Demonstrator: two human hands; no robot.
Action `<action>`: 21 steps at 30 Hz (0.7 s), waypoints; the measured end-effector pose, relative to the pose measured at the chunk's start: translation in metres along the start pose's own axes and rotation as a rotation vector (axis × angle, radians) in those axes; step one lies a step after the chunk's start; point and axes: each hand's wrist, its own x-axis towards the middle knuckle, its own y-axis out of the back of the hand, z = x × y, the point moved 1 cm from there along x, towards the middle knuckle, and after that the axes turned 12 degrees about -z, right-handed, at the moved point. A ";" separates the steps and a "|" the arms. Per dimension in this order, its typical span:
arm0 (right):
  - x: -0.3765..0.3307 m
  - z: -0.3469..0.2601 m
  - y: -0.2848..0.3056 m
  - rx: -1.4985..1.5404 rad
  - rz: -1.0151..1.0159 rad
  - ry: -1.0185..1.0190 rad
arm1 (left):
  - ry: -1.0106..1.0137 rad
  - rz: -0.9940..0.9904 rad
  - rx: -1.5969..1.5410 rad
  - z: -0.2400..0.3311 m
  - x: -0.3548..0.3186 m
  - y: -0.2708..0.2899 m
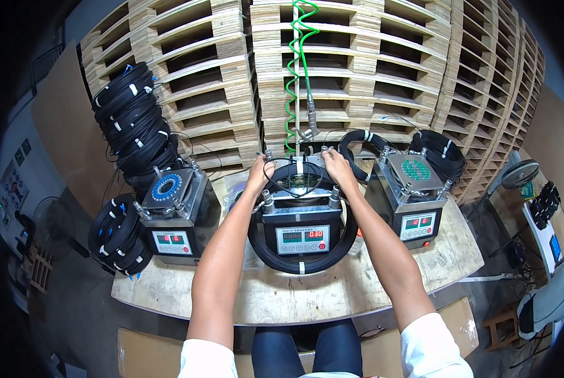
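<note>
Bright light fills the centre; the pale wooden tabletop (332,296) and stacked tan slatted wooden pallets (364,70) bow with fisheye distortion, while corners fade to black.

Left hand (261,172) and right hand (336,166) at the mid-frame machine's (302,220) far corners, black coil (272,255) around it.

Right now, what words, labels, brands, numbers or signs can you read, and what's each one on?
I won't copy words or numbers, but here's where they stand:
Middle machine's control panel: lit red digits, with small print above.
Left machine's control panel: lit red digits; the small print is blurred.
Right machine's control panel: lit red digits; the small print is blurred.
Wall poster, far left: too small to read.
</note>
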 end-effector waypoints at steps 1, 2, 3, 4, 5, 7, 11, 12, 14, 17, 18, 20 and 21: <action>-0.001 -0.003 -0.001 -0.001 -0.004 -0.008 | 0.000 0.004 0.000 0.001 -0.002 0.001; -0.003 -0.006 -0.001 -0.002 -0.008 -0.015 | -0.018 0.039 0.036 0.002 -0.004 0.003; -0.004 -0.009 -0.002 -0.002 -0.011 -0.012 | -0.036 0.075 0.071 0.003 -0.006 0.004; -0.004 -0.009 -0.001 -0.006 -0.007 -0.006 | -0.037 0.076 0.069 0.006 -0.007 0.004; -0.004 -0.010 -0.001 -0.010 -0.005 0.001 | 0.009 0.090 0.099 0.009 -0.008 0.003; -0.004 -0.009 0.000 -0.015 -0.008 0.005 | 0.054 0.103 0.127 0.013 -0.010 0.003; -0.001 -0.009 0.000 -0.017 0.001 0.017 | 0.053 0.146 0.215 0.018 -0.013 0.002; -0.002 -0.009 0.000 -0.017 0.001 0.018 | 0.026 0.169 0.206 0.019 -0.013 0.002; -0.005 -0.011 -0.002 -0.003 0.004 0.016 | 0.016 0.136 0.218 0.020 -0.015 0.007; -0.004 -0.011 -0.002 0.001 0.019 0.018 | -0.002 0.113 0.218 0.025 -0.018 0.006; -0.004 -0.009 -0.001 0.000 0.019 0.017 | -0.009 0.126 0.207 0.027 -0.018 0.005; -0.002 -0.005 0.002 -0.006 0.020 0.023 | -0.027 0.138 0.198 0.030 -0.019 -0.002; -0.002 -0.002 0.004 -0.009 0.024 0.019 | -0.044 0.152 0.191 0.031 -0.019 -0.006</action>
